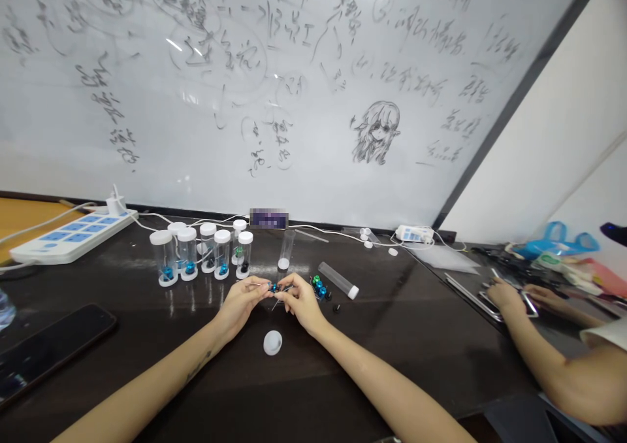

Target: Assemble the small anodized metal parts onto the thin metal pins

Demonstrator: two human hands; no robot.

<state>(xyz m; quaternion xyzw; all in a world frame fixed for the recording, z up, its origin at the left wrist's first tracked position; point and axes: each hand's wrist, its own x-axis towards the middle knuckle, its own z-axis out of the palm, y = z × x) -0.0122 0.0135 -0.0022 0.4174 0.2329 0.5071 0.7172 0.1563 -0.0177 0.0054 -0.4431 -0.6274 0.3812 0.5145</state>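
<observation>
My left hand and my right hand meet over the dark table, fingers pinched together. Between the fingertips sits a small blue bead on what looks like a thin metal pin or wire. A few loose blue, green and black beads lie just right of my right hand. A white cap rests on the table below my hands. Behind them stand several capped clear vials holding beads, one open upright vial and one vial lying on its side.
A white power strip lies at the far left, a black phone at the near left. Another person's hands work on a device at the right, among cluttered items. A whiteboard rises behind the table.
</observation>
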